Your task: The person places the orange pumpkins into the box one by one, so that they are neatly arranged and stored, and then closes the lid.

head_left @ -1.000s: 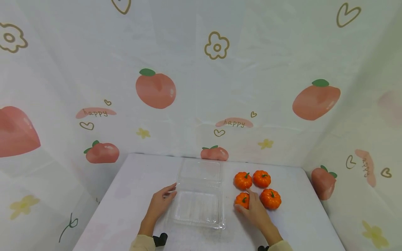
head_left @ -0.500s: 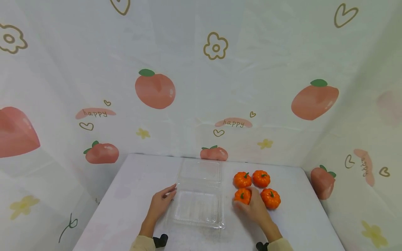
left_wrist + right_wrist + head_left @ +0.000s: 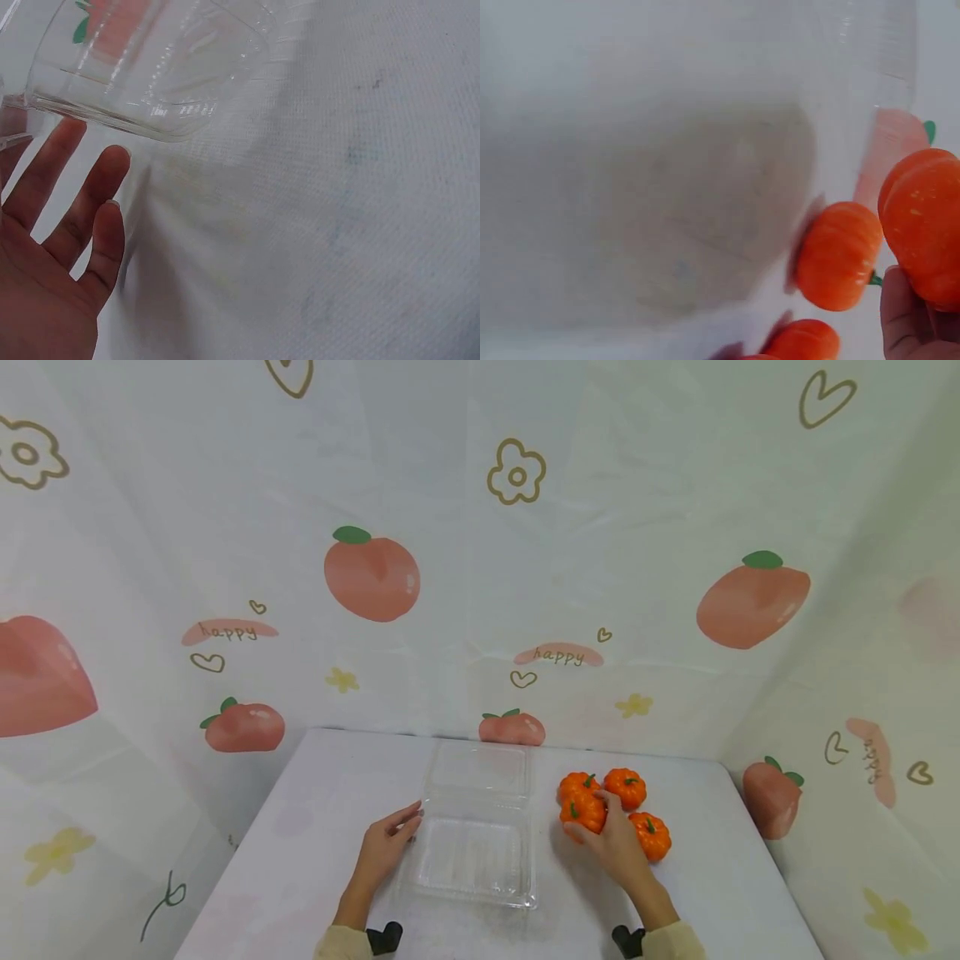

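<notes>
Head cam: my R hand [image 3: 618,847] grips an orange pumpkin [image 3: 582,812] above the white table [image 3: 720,885], right of the clear container [image 3: 468,864]; 3 other pumpkins [image 3: 626,788] sit far & right of it. L hand [image 3: 384,846], fingers relaxed, at container's left edge.

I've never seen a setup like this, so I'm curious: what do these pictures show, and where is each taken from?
There is no machine here, just a person's bare left hand and bare right hand. The wide picture comes from a camera worn on the head; the two close ones come from cameras worn on the wrists. On the white table lies an open, clear plastic hinged box, with three round orange pumpkins with green stems to its right. The right hand holds a fourth orange pumpkin, which seems raised. The left hand is at the box's left edge.
</notes>
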Demonstrator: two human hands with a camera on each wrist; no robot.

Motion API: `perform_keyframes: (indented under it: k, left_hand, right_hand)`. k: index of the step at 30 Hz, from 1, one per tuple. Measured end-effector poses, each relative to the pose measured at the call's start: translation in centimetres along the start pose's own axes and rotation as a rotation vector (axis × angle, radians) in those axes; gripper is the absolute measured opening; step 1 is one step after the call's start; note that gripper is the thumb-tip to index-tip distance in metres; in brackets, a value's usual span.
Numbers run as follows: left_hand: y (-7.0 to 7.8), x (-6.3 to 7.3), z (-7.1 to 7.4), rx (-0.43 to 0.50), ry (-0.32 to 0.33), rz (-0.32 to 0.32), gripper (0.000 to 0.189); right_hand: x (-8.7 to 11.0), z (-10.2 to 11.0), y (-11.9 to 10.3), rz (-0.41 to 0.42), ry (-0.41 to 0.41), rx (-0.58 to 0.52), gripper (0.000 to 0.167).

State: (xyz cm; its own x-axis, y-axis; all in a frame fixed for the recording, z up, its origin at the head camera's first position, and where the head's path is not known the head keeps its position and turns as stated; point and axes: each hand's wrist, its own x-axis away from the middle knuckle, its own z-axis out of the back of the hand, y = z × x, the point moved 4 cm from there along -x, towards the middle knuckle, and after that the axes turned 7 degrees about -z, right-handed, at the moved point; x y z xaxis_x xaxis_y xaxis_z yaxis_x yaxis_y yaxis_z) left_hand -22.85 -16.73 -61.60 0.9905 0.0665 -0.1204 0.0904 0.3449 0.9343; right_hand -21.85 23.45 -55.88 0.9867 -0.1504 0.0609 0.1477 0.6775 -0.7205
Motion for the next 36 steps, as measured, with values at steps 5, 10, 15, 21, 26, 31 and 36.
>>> perform_keyframes:
  k: [5, 10, 15, 21, 26, 31, 36]
  left_hand:
    - [-0.2, 0.2, -0.1, 0.025, -0.025, 0.027, 0.037]
    - [-0.3, 0.5, -0.2, 0.038, -0.038, -0.011, 0.037]
    - [-0.4, 0.6, -0.4, 0.106, -0.004, -0.031, 0.033]
    - [-1.0, 0.8, -0.8, 0.204, 0.041, 0.029, 0.032]
    - [-1.4, 0.9, -0.8, 0.239, 0.053, 0.053, 0.035]
    - [-1.4, 0.8, -0.7, 0.257, 0.056, 0.05, 0.036]
    - [-1.4, 0.9, -0.7, 0.273, 0.053, 0.054, 0.036]
  right_hand:
    - [-0.3, 0.7, -1.1, 0.12, 0.047, -0.003, 0.079]
    - [-0.4, 1.1, -2.0, 0.208, 0.088, 0.037, 0.072]
    - [-1.1, 0.9, -2.6, 0.163, 0.066, 0.026, 0.075]
    - [-1.6, 0.6, -3.1, 0.105, 0.035, -0.04, 0.075]
    - [-1.6, 0.6, -4.3, 0.181, 0.063, -0.072, 0.063]
    - [-1.7, 0.5, -5.3, 0.235, 0.065, -0.077, 0.057]
    - [-1.6, -0.2, -6.2, 0.242, 0.034, -0.076, 0.05]
